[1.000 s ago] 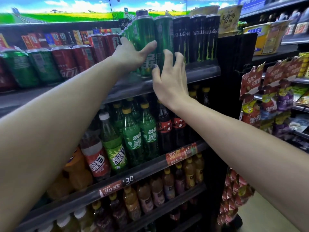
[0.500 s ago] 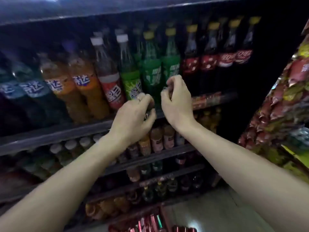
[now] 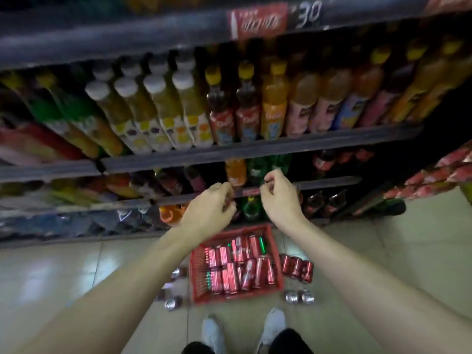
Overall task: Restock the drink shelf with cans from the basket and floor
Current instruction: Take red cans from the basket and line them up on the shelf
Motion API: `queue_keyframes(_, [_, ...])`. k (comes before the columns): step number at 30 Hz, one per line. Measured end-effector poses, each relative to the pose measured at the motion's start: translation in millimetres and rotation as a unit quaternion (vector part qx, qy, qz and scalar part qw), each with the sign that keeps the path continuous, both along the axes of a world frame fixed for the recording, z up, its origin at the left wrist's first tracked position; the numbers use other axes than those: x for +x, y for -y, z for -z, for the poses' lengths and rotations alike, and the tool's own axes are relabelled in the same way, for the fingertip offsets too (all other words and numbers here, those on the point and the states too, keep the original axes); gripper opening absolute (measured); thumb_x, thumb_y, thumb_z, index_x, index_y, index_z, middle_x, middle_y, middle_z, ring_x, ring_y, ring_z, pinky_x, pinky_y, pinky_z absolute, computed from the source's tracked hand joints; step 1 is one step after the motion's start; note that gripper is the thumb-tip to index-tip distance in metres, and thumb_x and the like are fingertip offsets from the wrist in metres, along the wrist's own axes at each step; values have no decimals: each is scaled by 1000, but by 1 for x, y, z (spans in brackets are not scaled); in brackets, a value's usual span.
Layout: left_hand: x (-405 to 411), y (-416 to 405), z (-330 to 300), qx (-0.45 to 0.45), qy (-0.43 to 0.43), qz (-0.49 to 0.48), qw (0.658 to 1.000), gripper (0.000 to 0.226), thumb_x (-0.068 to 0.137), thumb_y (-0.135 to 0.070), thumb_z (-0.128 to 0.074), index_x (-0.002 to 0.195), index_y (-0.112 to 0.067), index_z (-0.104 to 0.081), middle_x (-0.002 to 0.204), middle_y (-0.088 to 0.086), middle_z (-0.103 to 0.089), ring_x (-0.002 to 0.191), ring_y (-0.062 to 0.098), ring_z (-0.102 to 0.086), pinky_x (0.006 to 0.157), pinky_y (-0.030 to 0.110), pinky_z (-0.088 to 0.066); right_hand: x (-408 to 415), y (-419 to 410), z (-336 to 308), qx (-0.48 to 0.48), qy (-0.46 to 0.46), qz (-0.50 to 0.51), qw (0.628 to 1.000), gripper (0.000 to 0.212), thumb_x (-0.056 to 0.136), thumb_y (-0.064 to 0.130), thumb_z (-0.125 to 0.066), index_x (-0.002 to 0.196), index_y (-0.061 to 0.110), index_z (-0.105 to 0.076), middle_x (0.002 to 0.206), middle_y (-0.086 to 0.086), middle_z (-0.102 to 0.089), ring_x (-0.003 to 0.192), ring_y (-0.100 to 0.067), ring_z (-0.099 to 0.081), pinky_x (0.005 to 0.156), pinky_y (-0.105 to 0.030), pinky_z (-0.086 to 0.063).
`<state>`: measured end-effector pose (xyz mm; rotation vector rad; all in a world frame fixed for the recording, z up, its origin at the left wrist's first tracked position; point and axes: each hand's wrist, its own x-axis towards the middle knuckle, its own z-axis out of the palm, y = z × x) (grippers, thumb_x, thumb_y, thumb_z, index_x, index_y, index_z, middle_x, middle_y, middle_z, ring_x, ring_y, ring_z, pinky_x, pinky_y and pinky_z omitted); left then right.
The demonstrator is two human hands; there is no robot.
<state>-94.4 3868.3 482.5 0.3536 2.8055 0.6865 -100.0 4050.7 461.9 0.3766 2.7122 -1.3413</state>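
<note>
Grip: left hand (image 3: pixel 209 208) and right hand (image 3: pixel 281 200) loosely curled, holding nothing | Change: hands lowered from top shelf | Cans (image 3: pixel 237 267) in basket (image 3: pixel 195 277) at 6 o'clock | Next: pickup.

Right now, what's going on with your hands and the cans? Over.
Both hands empty, loosely curled above basket. Red cans in basket, more on floor. Nothing in the way.
</note>
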Motion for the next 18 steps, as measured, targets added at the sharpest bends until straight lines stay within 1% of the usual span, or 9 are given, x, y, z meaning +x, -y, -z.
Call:
queue_keyframes(2, [7, 16, 51, 4, 36, -17, 999, 16, 96, -24, -63, 108, -14, -60, 100, 3, -65, 95, 28, -66, 80, 44, -55, 7, 13, 53, -6, 37, 12, 999, 12, 100, 16, -58, 110, 10, -57, 103, -11, -66, 96, -30, -63, 79, -37, -49])
queue_keyframes(6, [21, 41, 164, 29, 109, -60, 992, 20, 96, -27, -64, 112, -14, -61, 103, 6, -69, 95, 26, -68, 85, 45, -57, 31, 30, 172, -24, 162, 44, 985, 18, 101, 20, -58, 115, 11, -55, 105, -9, -66, 94, -29, -63, 76, -33, -46])
queue_keyframes(8, [29, 50, 225, 35, 150, -76, 985, 26, 98, -28, -65, 117, -12, -59, 108, 9, -69, 99, 29, -67, 88, 45, -56, 44, 35, 235, -35, 216, 60, 974, 13, 100, 23, -59, 108, 14, -54, 93, -6, -64, 93, -30, -64, 78, -36, -49])
queue_keyframes(10, [38, 55, 285, 37, 193, -84, 977, 29, 100, -29, -64, 119, -9, -55, 109, 12, -69, 101, 32, -66, 88, 44, -55, 58, 34, 295, -32, 263, 53, 963, 10, 99, 22, -61, 96, 18, -53, 78, 2, -55, 83, -25, -61, 74, -32, -42])
queue_keyframes(11, [43, 56, 315, 36, 212, -88, 973, 29, 100, -28, -64, 120, -9, -53, 108, 13, -69, 100, 32, -66, 86, 44, -55, 64, 34, 322, -30, 285, 52, 957, 12, 100, 21, -61, 93, 20, -51, 77, 4, -52, 77, -19, -57, 74, -28, -39])
queue_keyframes(13, [51, 58, 372, 29, 247, -93, 964, 33, 100, -29, -63, 123, -8, -50, 108, 13, -68, 93, 31, -66, 80, 43, -55, 76, 32, 377, -40, 313, 50, 948, 16, 98, 22, -65, 105, 17, -51, 88, 1, -58, 79, -17, -57, 79, -26, -43])
queue_keyframes(15, [57, 60, 429, 23, 280, -101, 955, 46, 101, -30, -64, 134, -5, -45, 112, 11, -66, 86, 24, -61, 71, 34, -49, 83, 31, 431, -50, 318, 65, 944, 37, 92, 24, -72, 122, 10, -55, 104, 0, -64, 90, -20, -61, 84, -28, -49])
queue_keyframes(16, [59, 60, 457, 25, 298, -107, 948, 56, 100, -32, -65, 142, -3, -40, 116, 10, -65, 84, 20, -60, 68, 31, -47, 85, 30, 456, -48, 313, 81, 945, 41, 90, 24, -75, 123, 8, -57, 106, 1, -64, 92, -19, -61, 83, -28, -48])
queue_keyframes(18, [63, 60, 509, 37, 331, -128, 934, 75, 99, -37, -67, 154, -1, -29, 130, 13, -63, 89, 16, -59, 76, 31, -53, 89, 30, 500, -39, 305, 115, 945, 50, 85, 27, -80, 124, 5, -57, 109, -1, -61, 98, -17, -58, 84, -26, -45])
